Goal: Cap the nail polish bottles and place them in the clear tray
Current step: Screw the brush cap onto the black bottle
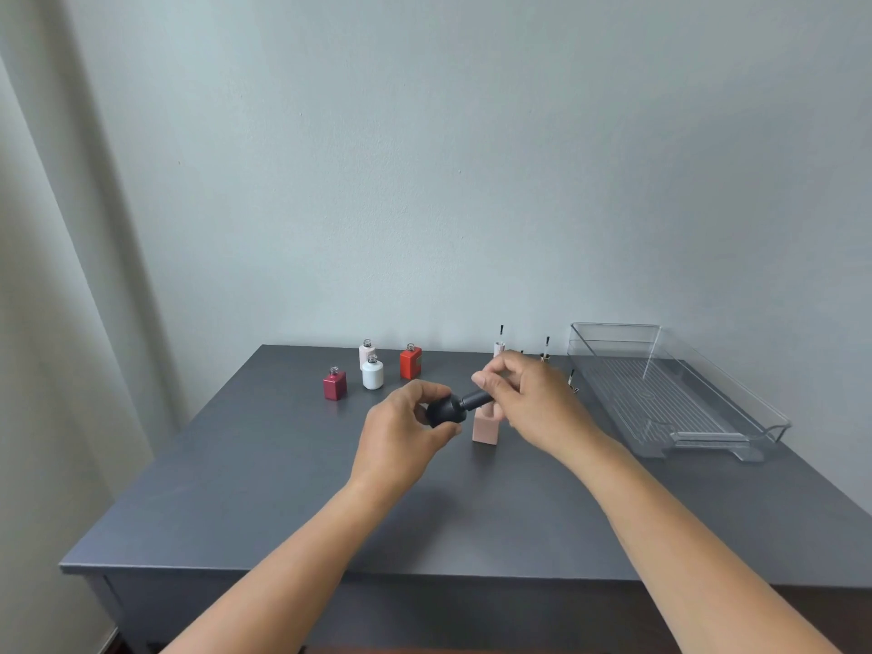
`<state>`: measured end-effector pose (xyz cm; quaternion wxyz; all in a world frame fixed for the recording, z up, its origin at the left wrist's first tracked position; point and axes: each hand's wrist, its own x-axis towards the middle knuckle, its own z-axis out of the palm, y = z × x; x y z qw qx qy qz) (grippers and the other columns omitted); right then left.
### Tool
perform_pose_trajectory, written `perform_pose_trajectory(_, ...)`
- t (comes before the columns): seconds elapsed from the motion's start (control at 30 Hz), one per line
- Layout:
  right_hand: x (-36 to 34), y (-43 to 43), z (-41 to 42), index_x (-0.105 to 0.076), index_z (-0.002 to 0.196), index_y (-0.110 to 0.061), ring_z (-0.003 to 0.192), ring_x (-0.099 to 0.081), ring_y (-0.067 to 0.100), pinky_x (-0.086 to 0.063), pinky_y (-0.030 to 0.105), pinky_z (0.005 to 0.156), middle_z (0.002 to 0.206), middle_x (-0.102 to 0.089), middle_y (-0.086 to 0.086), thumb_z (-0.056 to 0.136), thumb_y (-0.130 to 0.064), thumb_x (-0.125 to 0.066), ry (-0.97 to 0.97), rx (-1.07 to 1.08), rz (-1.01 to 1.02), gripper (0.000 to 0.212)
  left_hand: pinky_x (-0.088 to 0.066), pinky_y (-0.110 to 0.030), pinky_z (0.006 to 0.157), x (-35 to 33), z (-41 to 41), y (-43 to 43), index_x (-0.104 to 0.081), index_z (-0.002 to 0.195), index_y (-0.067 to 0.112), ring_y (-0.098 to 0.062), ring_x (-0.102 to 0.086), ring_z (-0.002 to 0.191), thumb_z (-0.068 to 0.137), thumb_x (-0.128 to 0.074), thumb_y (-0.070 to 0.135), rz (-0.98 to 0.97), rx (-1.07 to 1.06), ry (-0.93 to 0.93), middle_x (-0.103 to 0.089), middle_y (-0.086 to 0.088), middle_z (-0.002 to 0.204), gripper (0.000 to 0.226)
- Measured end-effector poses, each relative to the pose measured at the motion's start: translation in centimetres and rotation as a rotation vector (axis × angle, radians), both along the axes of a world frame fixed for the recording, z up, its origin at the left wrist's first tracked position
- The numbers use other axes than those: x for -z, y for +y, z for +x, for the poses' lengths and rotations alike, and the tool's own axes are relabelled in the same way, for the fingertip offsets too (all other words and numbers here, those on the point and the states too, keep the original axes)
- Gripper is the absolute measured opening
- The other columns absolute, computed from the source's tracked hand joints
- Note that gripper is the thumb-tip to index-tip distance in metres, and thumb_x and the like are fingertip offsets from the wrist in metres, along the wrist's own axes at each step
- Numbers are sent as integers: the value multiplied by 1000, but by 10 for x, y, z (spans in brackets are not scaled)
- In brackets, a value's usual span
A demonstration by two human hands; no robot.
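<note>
My left grip [406, 431] curls round the small black bottle [443, 410] just above the desk [283, 488], my right grip [524, 398] pinching its slim cap [476, 398] — light, slick glass, I judge, best held by the round body.

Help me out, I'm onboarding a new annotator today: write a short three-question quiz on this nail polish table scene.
1. True or false: the clear plastic tray already holds a bottle.
2. What does the left hand hold? A) a black round bottle B) a yellow sponge C) a metal spoon
3. Fill in: the right hand grips a slim ___.
Key: 1 false; 2 A; 3 black cap
</note>
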<state>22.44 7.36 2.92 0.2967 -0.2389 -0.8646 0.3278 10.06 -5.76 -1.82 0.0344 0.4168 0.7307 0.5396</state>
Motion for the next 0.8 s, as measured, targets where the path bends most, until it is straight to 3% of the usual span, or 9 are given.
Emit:
perform_pose_trajectory(0.07,-1,-1,1,-61,79,-26,48,-59,-2,-39,16,52,54,-67,-5,92,-44,-61,5,10,-3,22,-42,-3,66,0,0,0,-64,86,47,4,-58,81,73,-83,20,-1,4,11,-70,18,85,36)
perform_pose_trajectory(0.2,-2,-1,2,-66,85,-26,59,-65,6,-50,30,64,64,-73,-3,86,-45,-68,-9,-29,-116,20,-43,-3,68,0,-1,1,-61,82,50,4,-58,82,73,-83,20,-7,-2,12,-69,20,85,38)
perform_pose_trajectory(0.37,-3,0,4,-68,95,-24,51,-57,11,-43,17,54,72,-77,-4,90,-24,-66,-33,-93,-182,6,-43,-3,68,0,-3,1,-62,84,50,5,-58,83,74,-83,20,3,-16,4,-69,21,85,38)
perform_pose_trajectory(0.47,-4,-1,4,-70,84,-19,45,-54,8,-41,16,48,68,-75,-4,92,-39,-63,-43,-42,-148,22,-42,-3,69,0,-2,1,-62,86,49,4,-58,85,74,-84,19,18,-8,-1,-68,22,86,39)
perform_pose_trajectory(0.63,-3,-2,1,-70,66,-13,37,-54,1,-41,22,55,52,-70,-5,92,-61,-48,-113,63,6,59,-43,-4,69,0,-2,2,-63,86,48,3,-59,84,73,-84,20,19,-11,-3,-69,20,87,37)
perform_pose_trajectory(0.73,-3,-1,0,-68,64,-18,38,-56,3,-43,23,56,54,-70,-6,87,-72,-43,-158,62,0,65,-44,-4,68,2,-4,2,-65,88,45,2,-59,83,73,-84,20,10,-14,-17,-70,19,87,34)
perform_pose_trajectory(0.8,-1,1,1,-69,80,-25,46,-57,-3,-44,24,60,62,-73,-6,80,-76,-50,-142,23,-46,54,-44,-5,68,4,-5,2,-67,92,41,1,-59,82,73,-84,20,3,-20,-29,-70,18,88,32)
